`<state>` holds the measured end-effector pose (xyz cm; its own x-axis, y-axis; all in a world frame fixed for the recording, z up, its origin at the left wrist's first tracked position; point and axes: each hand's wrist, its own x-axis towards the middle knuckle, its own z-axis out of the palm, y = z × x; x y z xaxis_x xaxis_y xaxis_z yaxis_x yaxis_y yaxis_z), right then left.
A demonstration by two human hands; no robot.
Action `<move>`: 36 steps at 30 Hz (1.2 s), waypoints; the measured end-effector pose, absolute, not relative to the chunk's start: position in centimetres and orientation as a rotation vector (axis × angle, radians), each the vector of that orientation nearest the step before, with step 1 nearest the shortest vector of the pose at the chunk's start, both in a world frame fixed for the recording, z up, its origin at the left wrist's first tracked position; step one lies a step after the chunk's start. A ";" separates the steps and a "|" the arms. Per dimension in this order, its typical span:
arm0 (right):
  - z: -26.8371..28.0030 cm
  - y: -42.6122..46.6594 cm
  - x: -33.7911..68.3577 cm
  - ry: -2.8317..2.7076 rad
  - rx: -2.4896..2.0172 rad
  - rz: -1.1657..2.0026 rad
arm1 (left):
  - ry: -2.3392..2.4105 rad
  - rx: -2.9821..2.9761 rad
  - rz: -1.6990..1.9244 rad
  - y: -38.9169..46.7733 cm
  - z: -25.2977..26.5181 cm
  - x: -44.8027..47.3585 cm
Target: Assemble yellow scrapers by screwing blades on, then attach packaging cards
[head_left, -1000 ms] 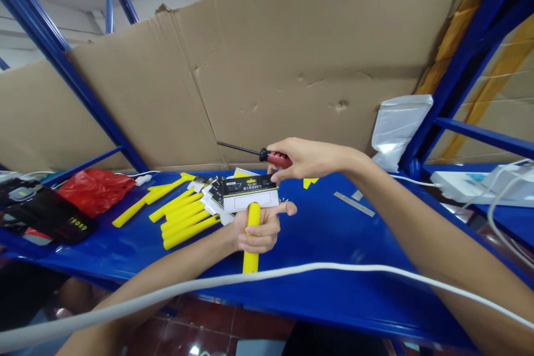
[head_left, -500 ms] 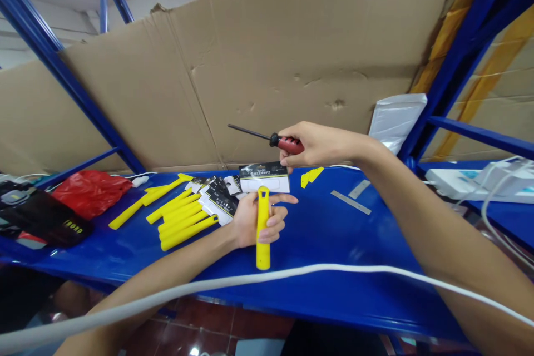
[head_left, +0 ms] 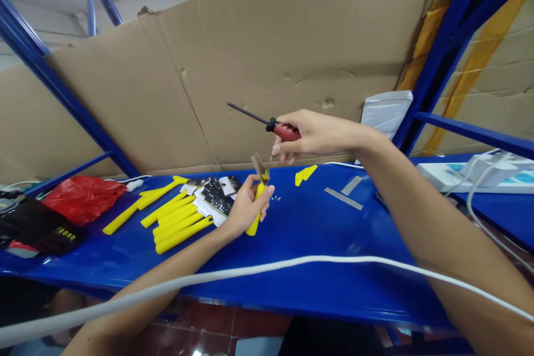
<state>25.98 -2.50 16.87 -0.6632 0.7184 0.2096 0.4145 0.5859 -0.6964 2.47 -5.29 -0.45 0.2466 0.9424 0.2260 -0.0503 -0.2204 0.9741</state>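
Note:
My left hand (head_left: 250, 203) is closed round a yellow handle (head_left: 252, 227), which stands tilted over the blue table. At its upper end a label card (head_left: 258, 166) shows nearly edge-on and blurred; how it is fastened I cannot make out. Above it, my right hand (head_left: 294, 136) grips a red and black screwdriver (head_left: 287, 131), the shaft pointing left and up. The right fingertips are close to the card's top; whether they touch it is unclear. Several yellow handles (head_left: 183, 233) lie left of my left hand, beside black and white cards (head_left: 213, 200).
Two metal strips (head_left: 344, 199) and small yellow pieces (head_left: 306, 174) lie on the blue table (head_left: 325, 283). Tiny bits (head_left: 275, 198) sit behind my left hand. A red bag (head_left: 85, 197) is at left, a power strip (head_left: 454, 177) at right. A white cable (head_left: 317, 259) crosses in front.
The handle has risen and turned in my left hand, whose fingers now wrap round its upper part. The card has gone from facing me to nearly edge-on. The screwdriver stays in my right hand.

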 end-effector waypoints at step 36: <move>20.6 -4.5 33.6 -2.296 -1.029 0.322 | 2.368 2.355 0.412 -11.7 0.2 -7.5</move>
<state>33.64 -4.48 20.58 -0.5223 0.7416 0.4210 0.5971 0.6705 -0.4403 -7.47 -11.70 0.20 -0.0076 0.9455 0.3254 0.9999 0.0029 0.0150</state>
